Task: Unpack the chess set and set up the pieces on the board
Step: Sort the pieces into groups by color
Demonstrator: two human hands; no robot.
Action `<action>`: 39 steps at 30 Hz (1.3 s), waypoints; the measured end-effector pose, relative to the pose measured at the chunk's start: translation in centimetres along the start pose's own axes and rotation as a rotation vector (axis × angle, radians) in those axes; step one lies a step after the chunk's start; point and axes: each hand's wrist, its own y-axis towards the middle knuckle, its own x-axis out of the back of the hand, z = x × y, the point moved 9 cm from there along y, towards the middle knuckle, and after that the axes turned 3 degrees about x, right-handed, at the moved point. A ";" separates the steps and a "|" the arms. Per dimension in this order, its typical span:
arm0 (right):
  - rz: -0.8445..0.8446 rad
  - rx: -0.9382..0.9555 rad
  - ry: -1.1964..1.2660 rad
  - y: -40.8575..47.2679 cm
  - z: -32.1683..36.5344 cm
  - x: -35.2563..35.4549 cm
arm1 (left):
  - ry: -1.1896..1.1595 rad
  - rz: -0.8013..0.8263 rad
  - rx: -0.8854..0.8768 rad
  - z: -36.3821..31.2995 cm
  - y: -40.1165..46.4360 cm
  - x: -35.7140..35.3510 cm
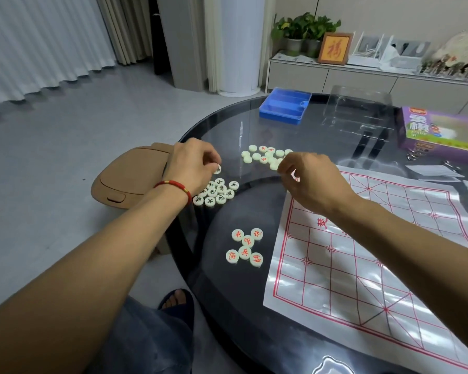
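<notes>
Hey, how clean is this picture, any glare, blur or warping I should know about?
Head view: glare streaks on the paper board and glass table; wide-angle warping bends the curtains and the room edges; the ornament at top right is smeared; the hands and pieces are sharp.

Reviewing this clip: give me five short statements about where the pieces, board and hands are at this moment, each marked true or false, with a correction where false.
1. The paper board already has pieces standing on it. False: its grid is bare; all the pieces lie on the glass table beside it.
2. The left hand pinches one piece above the black-lettered group. True.
3. The six red-lettered pieces lie face up, nearest the person. True.
4. The blue tray is full of pieces. False: its compartments show none.
5. The right hand rests flat on the board. False: it is raised, fingers curled at the edge of the far pile; what it holds cannot be seen.
</notes>
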 end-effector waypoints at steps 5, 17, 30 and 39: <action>0.092 0.042 -0.193 0.1 -1.2 -2.0 | 0.004 0.098 -0.017 -0.1 1.5 -2.3; 0.141 0.247 -0.271 1.2 0.3 -3.6 | 0.098 0.174 0.037 0.1 2.0 -4.2; 0.193 0.053 0.406 1.3 0.0 -2.6 | -0.034 0.157 -0.080 -2.6 0.1 -2.6; 0.330 -0.116 0.752 0.4 0.9 -3.0 | -0.196 0.322 -0.118 -4.5 -2.0 -3.5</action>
